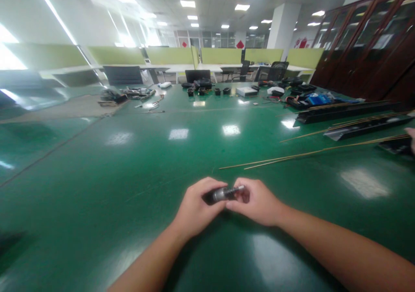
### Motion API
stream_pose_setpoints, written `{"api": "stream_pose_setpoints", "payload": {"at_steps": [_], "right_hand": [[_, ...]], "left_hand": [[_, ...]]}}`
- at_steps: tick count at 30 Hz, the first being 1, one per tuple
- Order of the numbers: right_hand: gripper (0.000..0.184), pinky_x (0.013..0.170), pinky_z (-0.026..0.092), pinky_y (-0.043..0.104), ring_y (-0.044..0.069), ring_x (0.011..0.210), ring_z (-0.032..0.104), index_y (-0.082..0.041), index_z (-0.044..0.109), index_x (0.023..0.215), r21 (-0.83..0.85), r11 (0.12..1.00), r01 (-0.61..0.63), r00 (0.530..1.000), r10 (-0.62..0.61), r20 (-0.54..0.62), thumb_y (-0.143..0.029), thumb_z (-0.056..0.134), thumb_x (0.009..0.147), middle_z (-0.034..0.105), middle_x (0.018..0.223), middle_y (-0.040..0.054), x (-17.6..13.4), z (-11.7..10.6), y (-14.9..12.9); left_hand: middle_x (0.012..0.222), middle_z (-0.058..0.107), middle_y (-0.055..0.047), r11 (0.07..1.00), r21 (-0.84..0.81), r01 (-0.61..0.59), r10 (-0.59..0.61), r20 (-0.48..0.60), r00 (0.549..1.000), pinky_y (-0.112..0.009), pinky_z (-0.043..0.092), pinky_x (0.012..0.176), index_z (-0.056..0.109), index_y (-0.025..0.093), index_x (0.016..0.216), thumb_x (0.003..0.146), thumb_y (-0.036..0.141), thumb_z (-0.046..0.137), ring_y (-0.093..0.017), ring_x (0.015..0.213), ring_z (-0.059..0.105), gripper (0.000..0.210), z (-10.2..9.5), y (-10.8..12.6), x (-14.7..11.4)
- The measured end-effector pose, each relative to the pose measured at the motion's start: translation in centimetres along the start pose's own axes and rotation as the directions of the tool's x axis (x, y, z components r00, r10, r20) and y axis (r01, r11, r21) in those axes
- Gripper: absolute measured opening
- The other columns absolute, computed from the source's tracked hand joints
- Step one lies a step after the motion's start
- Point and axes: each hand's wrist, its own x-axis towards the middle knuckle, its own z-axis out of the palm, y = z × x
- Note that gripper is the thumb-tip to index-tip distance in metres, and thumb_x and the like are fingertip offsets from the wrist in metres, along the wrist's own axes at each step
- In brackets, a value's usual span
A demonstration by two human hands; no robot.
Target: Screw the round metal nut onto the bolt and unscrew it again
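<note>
In the head view, my left hand (197, 203) is closed round a small dark cylindrical piece with a ribbed metal end (223, 194). The piece lies sideways between my hands, just above the green table (136, 223). Its narrow, pale tip points right. My right hand (257, 201) has its fingers curled together at that tip, with its thumb near the left thumb. The left fingers hide the rear of the piece, and its exact kind cannot be made out.
Thin brass-coloured rods (285, 157) lie beyond my right hand. Black metal channels (366, 126) and a blue bundle (319, 98) are at the right. Another person's hand (411, 137) shows at the right edge. Small black parts (202, 91) and a white box (246, 91) stand at the back.
</note>
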Motion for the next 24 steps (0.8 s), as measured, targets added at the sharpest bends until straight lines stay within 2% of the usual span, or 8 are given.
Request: {"api": "stream_pose_setpoints", "payload": {"at_steps": [4,6,11,16,21,24], "right_hand": [[0.031,0.057,0.043,0.021,0.010,0.063,0.054,-0.020,0.056,0.101,0.079,0.997,0.019,0.999,-0.015,-0.046,-0.025,0.074,0.075,0.061,0.084,-0.0016,0.14,0.07,0.30],[0.034,0.059,0.045,0.022,0.011,0.066,0.056,-0.021,0.058,0.106,0.059,0.996,0.063,0.996,-0.059,-0.064,-0.019,0.071,0.075,0.062,0.090,-0.0005,0.19,0.09,0.46],[0.023,0.062,0.046,0.022,0.013,0.072,0.058,-0.020,0.066,0.094,-0.074,0.988,0.138,0.985,-0.145,-0.096,-0.011,0.067,0.074,0.063,0.088,0.0005,0.22,-0.06,0.35],[0.016,0.060,0.044,0.022,0.012,0.069,0.057,-0.019,0.068,0.089,-0.115,0.982,0.152,0.984,-0.161,-0.076,-0.011,0.066,0.076,0.064,0.084,0.0009,0.16,-0.20,0.00],[0.028,0.063,0.047,0.023,0.014,0.072,0.059,-0.019,0.065,0.101,-0.065,0.990,0.125,0.988,-0.130,-0.087,-0.012,0.067,0.074,0.065,0.090,0.0023,0.16,-0.09,0.25],[0.028,0.066,0.047,0.024,0.014,0.075,0.059,-0.019,0.064,0.100,-0.079,0.987,0.141,0.984,-0.148,-0.096,-0.011,0.068,0.073,0.065,0.091,0.0022,0.16,-0.07,0.28]], "left_hand": [[0.096,0.070,-0.001,0.999,0.049,0.025,-0.022,-0.044,0.999,-0.027,0.048,0.079,0.070,0.024,0.099,0.075,0.021,0.076,-0.016,0.088,0.064,0.025,0.05,-0.26,0.02],[0.096,0.070,0.000,0.997,0.067,0.036,-0.032,-0.063,0.997,-0.027,0.048,0.080,0.069,0.024,0.099,0.074,0.020,0.077,-0.016,0.088,0.064,0.026,0.07,-0.34,-0.02],[0.091,0.068,-0.001,0.998,0.068,0.013,-0.009,-0.059,0.998,-0.027,0.047,0.077,0.068,0.022,0.090,0.074,0.021,0.075,-0.016,0.085,0.062,0.017,0.06,-0.09,-0.10],[0.091,0.067,-0.003,0.998,0.058,0.011,-0.007,-0.076,0.997,-0.029,0.048,0.077,0.065,0.019,0.088,0.074,0.021,0.074,-0.018,0.085,0.062,0.017,0.15,0.13,-0.08],[0.092,0.067,-0.003,0.999,0.037,0.010,-0.008,-0.062,0.998,-0.029,0.047,0.077,0.065,0.019,0.088,0.074,0.021,0.075,-0.017,0.086,0.062,0.018,0.25,0.17,-0.05],[0.092,0.066,-0.003,1.000,0.024,0.004,-0.002,-0.057,0.998,-0.028,0.047,0.077,0.064,0.018,0.088,0.074,0.020,0.076,-0.017,0.085,0.061,0.018,0.28,0.26,-0.07]]}}
